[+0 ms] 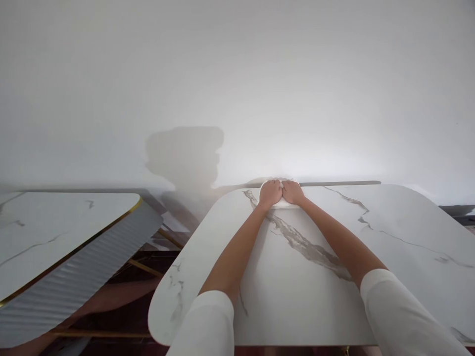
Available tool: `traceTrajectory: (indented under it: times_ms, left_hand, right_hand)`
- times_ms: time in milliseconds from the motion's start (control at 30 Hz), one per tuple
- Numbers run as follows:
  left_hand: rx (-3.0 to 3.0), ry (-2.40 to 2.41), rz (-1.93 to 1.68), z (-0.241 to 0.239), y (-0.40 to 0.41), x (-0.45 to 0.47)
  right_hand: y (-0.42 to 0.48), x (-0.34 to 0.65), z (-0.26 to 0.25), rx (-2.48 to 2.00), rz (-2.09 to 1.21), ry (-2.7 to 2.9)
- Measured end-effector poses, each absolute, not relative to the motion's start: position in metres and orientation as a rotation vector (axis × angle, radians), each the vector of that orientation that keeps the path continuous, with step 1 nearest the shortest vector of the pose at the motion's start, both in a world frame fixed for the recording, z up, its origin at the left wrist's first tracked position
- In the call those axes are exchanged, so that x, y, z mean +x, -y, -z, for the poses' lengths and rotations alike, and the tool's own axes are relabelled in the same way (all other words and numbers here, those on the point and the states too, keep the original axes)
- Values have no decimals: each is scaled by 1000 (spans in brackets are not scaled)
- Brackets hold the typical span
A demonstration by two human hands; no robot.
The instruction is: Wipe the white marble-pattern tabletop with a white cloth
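Both arms reach out over a white marble-patterned tabletop (297, 296) with rounded corners. At its far edge, close to the wall, lies a white cloth (285, 203). My left hand (271, 193) presses down on the cloth with its fingers curled over it. Right beside it, my right hand (292, 192) grips the same cloth, and the two hands touch or nearly touch. Most of the cloth is hidden under them, and the fingertips face away from me.
A second marble-patterned table (67, 232) with gold trim and a ribbed grey side stands to the left. Between the tables, the dark red floor (122, 306) shows with gold-coloured bars. A plain white wall (237, 89) rises behind, bearing a shadow.
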State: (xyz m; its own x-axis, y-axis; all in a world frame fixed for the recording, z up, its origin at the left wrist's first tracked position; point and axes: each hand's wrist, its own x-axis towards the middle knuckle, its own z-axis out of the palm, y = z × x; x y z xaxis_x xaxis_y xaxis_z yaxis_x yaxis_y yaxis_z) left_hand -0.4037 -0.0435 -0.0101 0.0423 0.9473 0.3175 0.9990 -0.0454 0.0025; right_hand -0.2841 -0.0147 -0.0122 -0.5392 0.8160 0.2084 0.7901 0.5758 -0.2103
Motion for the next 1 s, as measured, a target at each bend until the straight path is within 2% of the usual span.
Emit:
traceTrajectory:
  times_ms: [233, 467, 733, 1000]
  left_hand:
    - [-2115, 1919, 484, 19, 44, -391]
    - [-2181, 1791, 532, 28, 80, -388]
    - [-2270, 1698, 567, 36, 149, -386]
    - [-2259, 1647, 572, 36, 255, -383]
  right_hand:
    - [20, -268, 11, -1340, -72, 2504]
    - [60, -259, 21, -1314, -6, 2461]
    - [143, -248, 19, -1326, -40, 2464]
    - [246, -245, 15, -1359, -57, 2439]
